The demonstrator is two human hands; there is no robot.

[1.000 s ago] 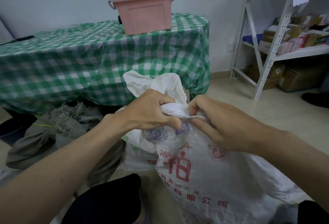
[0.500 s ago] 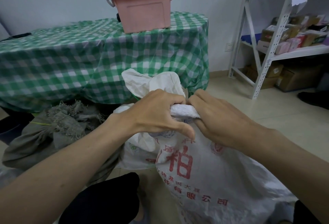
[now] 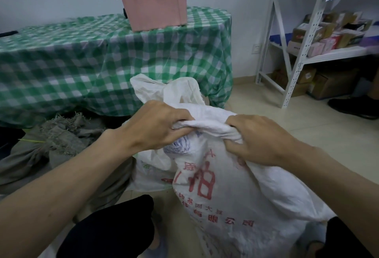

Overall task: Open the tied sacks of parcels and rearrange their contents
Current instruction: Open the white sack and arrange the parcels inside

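Observation:
A white woven sack [image 3: 235, 194] with red printed characters stands on the floor in front of me, its gathered neck twisted into a thick roll. My left hand [image 3: 158, 128] grips the left part of that neck with curled fingers. My right hand [image 3: 258, 140] grips the right part of the neck, a hand's width away. The loose top flap of the sack [image 3: 170, 89] sticks up behind my hands. A blue-and-white item shows through the fabric below my left hand. A second, grey-brown sack [image 3: 51, 151] lies tied on the floor at the left.
A table under a green checked cloth [image 3: 92, 58] stands behind the sacks, with a pink plastic bin [image 3: 153, 7] on top. A white metal shelf rack [image 3: 297, 52] with cardboard parcels is at the right. Someone's dark shoe [image 3: 354, 108] rests on the tiled floor.
My hands have moved apart along the sack's neck; the right hand shifted right and the twisted neck between them is now longer. The thin string seen earlier is no longer visible.

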